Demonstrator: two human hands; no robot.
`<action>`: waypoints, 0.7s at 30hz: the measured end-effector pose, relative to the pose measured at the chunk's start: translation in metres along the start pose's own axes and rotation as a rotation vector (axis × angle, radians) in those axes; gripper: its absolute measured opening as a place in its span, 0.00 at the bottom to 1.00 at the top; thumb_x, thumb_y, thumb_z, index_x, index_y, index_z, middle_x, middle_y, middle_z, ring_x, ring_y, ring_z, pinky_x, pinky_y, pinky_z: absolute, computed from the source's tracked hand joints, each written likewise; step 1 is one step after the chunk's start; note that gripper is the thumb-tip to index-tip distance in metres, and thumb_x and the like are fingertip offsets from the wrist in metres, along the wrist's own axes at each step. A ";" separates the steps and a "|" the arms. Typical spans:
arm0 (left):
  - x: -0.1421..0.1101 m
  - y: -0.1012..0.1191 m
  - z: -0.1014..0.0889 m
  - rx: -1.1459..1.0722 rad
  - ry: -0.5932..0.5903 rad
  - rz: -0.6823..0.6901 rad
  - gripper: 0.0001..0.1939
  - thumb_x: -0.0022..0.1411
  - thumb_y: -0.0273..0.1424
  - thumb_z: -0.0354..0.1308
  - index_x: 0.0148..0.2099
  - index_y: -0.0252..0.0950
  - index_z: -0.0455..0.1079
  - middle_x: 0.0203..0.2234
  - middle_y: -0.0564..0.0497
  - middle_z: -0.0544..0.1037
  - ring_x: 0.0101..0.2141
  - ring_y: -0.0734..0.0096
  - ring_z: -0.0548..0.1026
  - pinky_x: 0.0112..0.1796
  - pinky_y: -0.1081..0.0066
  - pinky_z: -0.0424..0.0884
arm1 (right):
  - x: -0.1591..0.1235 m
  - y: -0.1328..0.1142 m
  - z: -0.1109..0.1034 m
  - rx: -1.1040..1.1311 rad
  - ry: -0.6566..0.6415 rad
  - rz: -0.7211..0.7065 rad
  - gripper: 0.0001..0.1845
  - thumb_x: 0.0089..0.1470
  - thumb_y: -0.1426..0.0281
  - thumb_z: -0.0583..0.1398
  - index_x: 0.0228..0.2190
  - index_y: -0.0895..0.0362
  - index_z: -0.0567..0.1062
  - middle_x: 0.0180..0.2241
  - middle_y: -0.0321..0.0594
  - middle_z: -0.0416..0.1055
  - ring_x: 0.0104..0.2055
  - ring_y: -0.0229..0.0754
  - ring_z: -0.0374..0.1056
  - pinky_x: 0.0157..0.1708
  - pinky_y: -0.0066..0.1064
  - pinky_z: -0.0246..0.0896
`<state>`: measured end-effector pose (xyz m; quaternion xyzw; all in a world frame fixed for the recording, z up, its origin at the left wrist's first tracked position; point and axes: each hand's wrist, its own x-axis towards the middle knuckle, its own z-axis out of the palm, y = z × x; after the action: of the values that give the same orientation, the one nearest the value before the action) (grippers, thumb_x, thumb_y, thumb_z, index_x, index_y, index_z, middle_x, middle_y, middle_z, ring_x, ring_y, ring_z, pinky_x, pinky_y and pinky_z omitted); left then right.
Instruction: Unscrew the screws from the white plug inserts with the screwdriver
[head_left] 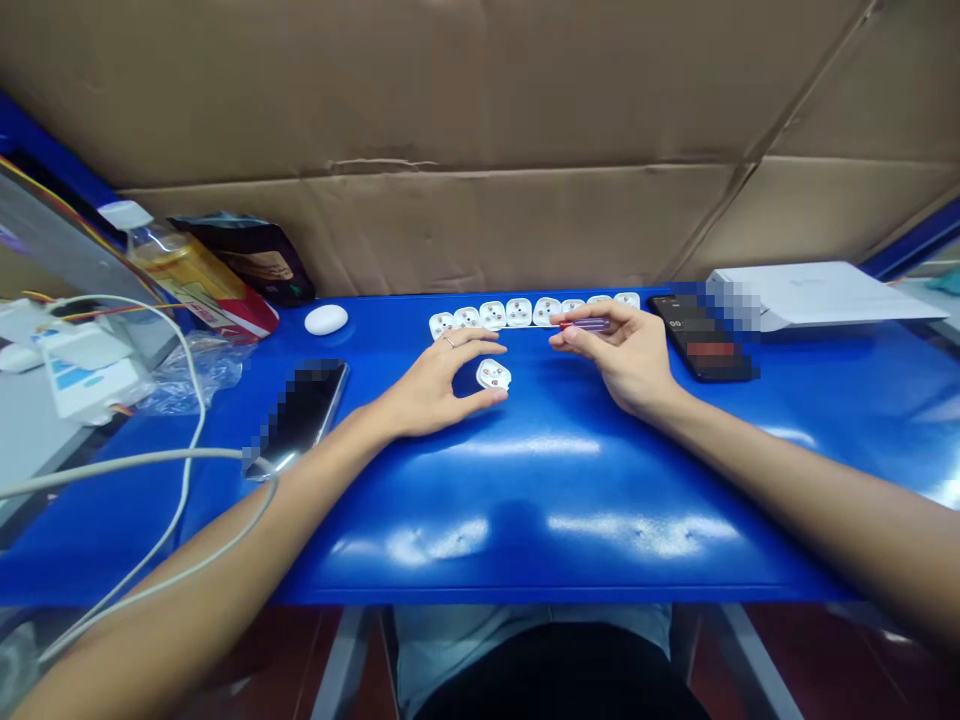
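White plastic marks the plug (493,375) lying face-up on the blue table (525,480), pinched between the thumb and curled fingers of the left hand (431,390). Just to its right, the right hand (626,355) grips a small screwdriver (585,324) in its fingertips, tip pointing left toward the plug but not touching it. To work the screw well, I'd judge the plug should be kept flat and steady under the left fingers while the tip comes in square. Beyond both hands runs a row of plugs (525,310), close enough to be knocked by the knuckles. A phone (300,415) lies left of the left wrist, another phone (701,335) just right of the right hand. Toward the body the table is bare up to its near edge.
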<state>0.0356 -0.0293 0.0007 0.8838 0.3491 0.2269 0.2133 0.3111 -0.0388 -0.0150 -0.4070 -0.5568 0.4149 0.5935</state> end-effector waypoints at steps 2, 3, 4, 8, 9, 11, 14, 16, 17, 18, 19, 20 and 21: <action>0.000 -0.001 -0.002 0.010 0.011 -0.013 0.34 0.64 0.50 0.70 0.65 0.38 0.73 0.63 0.41 0.77 0.63 0.50 0.74 0.66 0.52 0.67 | 0.000 -0.001 0.000 0.014 -0.002 0.007 0.17 0.51 0.60 0.77 0.40 0.53 0.84 0.44 0.42 0.85 0.41 0.47 0.84 0.47 0.41 0.84; 0.001 -0.002 -0.003 0.012 0.012 -0.024 0.35 0.62 0.50 0.72 0.64 0.37 0.74 0.61 0.41 0.79 0.60 0.50 0.76 0.63 0.53 0.69 | -0.001 -0.001 0.001 0.023 0.006 0.018 0.17 0.52 0.59 0.77 0.40 0.53 0.84 0.43 0.41 0.85 0.41 0.48 0.84 0.46 0.41 0.84; 0.001 -0.002 -0.004 0.011 0.007 -0.034 0.35 0.61 0.51 0.72 0.63 0.37 0.75 0.58 0.42 0.80 0.58 0.50 0.78 0.61 0.54 0.71 | -0.001 -0.002 0.001 0.029 0.014 0.031 0.17 0.54 0.57 0.76 0.40 0.53 0.83 0.41 0.41 0.85 0.40 0.48 0.85 0.43 0.41 0.84; 0.002 -0.002 -0.006 -0.010 -0.025 -0.039 0.27 0.63 0.50 0.70 0.56 0.37 0.79 0.52 0.44 0.84 0.52 0.53 0.81 0.56 0.58 0.74 | -0.004 -0.006 0.002 -0.078 -0.022 0.027 0.18 0.61 0.50 0.69 0.37 0.51 0.79 0.28 0.36 0.81 0.27 0.44 0.80 0.31 0.38 0.79; 0.002 -0.002 -0.006 -0.010 -0.031 -0.040 0.26 0.64 0.49 0.69 0.56 0.37 0.79 0.52 0.44 0.84 0.52 0.54 0.81 0.56 0.58 0.74 | -0.005 -0.007 0.002 -0.131 -0.039 -0.004 0.18 0.62 0.50 0.68 0.36 0.51 0.78 0.25 0.35 0.78 0.25 0.43 0.77 0.29 0.37 0.77; 0.002 -0.002 -0.006 -0.009 -0.039 -0.048 0.25 0.66 0.49 0.68 0.57 0.37 0.79 0.52 0.45 0.85 0.52 0.54 0.81 0.56 0.58 0.74 | -0.007 -0.008 0.002 -0.220 -0.071 -0.077 0.17 0.63 0.50 0.68 0.35 0.50 0.77 0.23 0.33 0.74 0.23 0.41 0.73 0.27 0.37 0.71; 0.002 -0.002 -0.006 -0.004 -0.048 -0.055 0.25 0.67 0.48 0.67 0.59 0.38 0.80 0.53 0.44 0.85 0.52 0.53 0.82 0.56 0.58 0.74 | -0.010 -0.007 0.000 -0.258 -0.106 -0.145 0.15 0.65 0.53 0.66 0.36 0.50 0.76 0.24 0.33 0.72 0.23 0.39 0.69 0.25 0.36 0.65; 0.002 -0.002 -0.006 0.002 -0.049 -0.047 0.26 0.68 0.48 0.66 0.60 0.38 0.79 0.53 0.44 0.84 0.52 0.53 0.82 0.56 0.58 0.74 | -0.011 -0.006 -0.001 -0.257 -0.117 -0.152 0.13 0.66 0.55 0.66 0.36 0.51 0.75 0.26 0.33 0.72 0.22 0.39 0.68 0.24 0.36 0.62; 0.002 -0.002 -0.006 0.005 -0.049 -0.043 0.26 0.68 0.48 0.66 0.61 0.38 0.79 0.53 0.44 0.84 0.52 0.53 0.82 0.56 0.58 0.74 | -0.012 -0.006 -0.001 -0.261 -0.121 -0.147 0.13 0.66 0.56 0.66 0.35 0.50 0.75 0.27 0.34 0.72 0.22 0.39 0.68 0.23 0.36 0.61; 0.002 -0.001 -0.006 0.008 -0.048 -0.039 0.26 0.69 0.48 0.66 0.61 0.38 0.79 0.53 0.44 0.84 0.51 0.53 0.82 0.56 0.59 0.74 | -0.012 -0.005 -0.001 -0.270 -0.126 -0.140 0.12 0.66 0.57 0.66 0.35 0.50 0.75 0.28 0.34 0.72 0.22 0.39 0.68 0.23 0.37 0.61; 0.002 -0.001 -0.006 0.010 -0.045 -0.034 0.26 0.69 0.47 0.66 0.62 0.37 0.79 0.53 0.43 0.84 0.51 0.54 0.82 0.55 0.59 0.74 | -0.013 -0.005 -0.001 -0.279 -0.132 -0.135 0.12 0.66 0.57 0.66 0.35 0.50 0.74 0.28 0.34 0.72 0.22 0.39 0.68 0.23 0.37 0.61; 0.002 0.000 -0.006 0.010 -0.041 -0.030 0.26 0.69 0.47 0.65 0.62 0.37 0.79 0.53 0.43 0.84 0.51 0.54 0.82 0.55 0.60 0.74 | -0.013 -0.006 -0.001 -0.288 -0.137 -0.134 0.12 0.67 0.57 0.65 0.35 0.50 0.74 0.27 0.33 0.72 0.22 0.39 0.68 0.23 0.37 0.62; 0.002 0.000 -0.006 0.009 -0.037 -0.027 0.26 0.69 0.47 0.65 0.62 0.37 0.79 0.52 0.43 0.84 0.50 0.54 0.82 0.55 0.60 0.74 | -0.013 -0.006 -0.001 -0.295 -0.141 -0.139 0.12 0.67 0.57 0.65 0.35 0.50 0.74 0.26 0.33 0.71 0.22 0.39 0.68 0.24 0.37 0.62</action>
<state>0.0338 -0.0264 0.0063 0.8841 0.3581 0.2058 0.2188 0.3119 -0.0532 -0.0138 -0.4201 -0.6788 0.3142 0.5138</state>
